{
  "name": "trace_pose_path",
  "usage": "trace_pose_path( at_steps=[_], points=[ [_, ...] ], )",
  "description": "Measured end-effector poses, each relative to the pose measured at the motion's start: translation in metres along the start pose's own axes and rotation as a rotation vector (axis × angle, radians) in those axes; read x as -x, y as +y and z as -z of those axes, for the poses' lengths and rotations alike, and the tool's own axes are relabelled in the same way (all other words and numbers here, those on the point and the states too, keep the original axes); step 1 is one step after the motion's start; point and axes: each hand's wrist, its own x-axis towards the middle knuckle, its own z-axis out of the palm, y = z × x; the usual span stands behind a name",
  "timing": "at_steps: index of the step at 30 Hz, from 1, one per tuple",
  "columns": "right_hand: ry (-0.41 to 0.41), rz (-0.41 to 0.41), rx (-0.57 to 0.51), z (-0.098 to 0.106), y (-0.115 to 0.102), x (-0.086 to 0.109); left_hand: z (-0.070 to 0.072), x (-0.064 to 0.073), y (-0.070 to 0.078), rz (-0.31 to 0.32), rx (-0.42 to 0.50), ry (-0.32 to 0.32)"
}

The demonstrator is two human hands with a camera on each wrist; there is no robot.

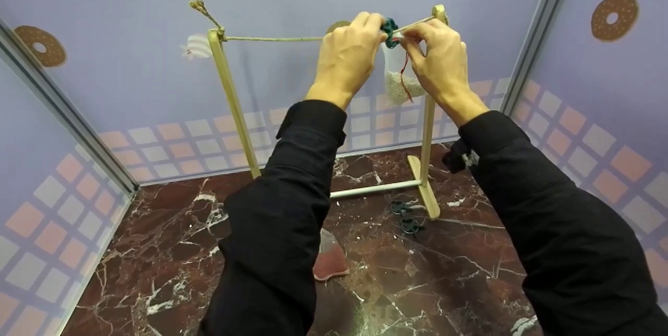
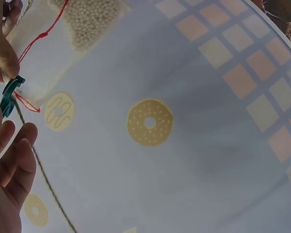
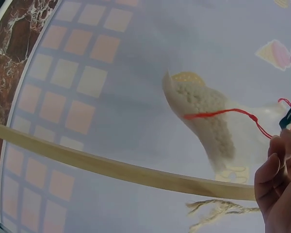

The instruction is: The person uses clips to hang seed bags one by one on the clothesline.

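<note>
At the left, a wooden post carries one end of a rope, which runs across to the right. Low down, partly hidden by the left sleeve, a bag with reddish filling sits on the table. Above, the left hand has a nearly closed grip, fingers bent, thumb side at a green clip on the rope. Next comes the clear bag of pale beads, hanging beside the clip, with a loose red cord across it. Its body looks soft and slippery, its filled bottom probably sagging and swinging, so the gathered neck is likely the surest hold; the clip looks stiff and springy, best squeezed at its ends. Spare clips lie below, near the right post. Farthest right, the right hand has a tight fingertip grip on the bag's neck; whether it also pinches the clip I cannot tell.
</note>
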Motion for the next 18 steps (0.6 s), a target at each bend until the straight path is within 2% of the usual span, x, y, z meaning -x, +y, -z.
trace_pose_path(
  at_steps=[5, 10, 18],
  points=[
    [0.059, -0.034, -0.035, 0.001, 0.002, 0.000, 0.000, -0.003, 0.007, -0.046, -0.039, -0.024],
    [0.071, -0.073, -0.045, -0.002, 0.006, 0.002, -0.004, -0.001, 0.012, -0.092, -0.081, -0.039],
    [0.082, -0.058, -0.052, -0.010, 0.011, 0.013, -0.014, 0.006, 0.014, -0.106, -0.074, -0.052]
  ],
)
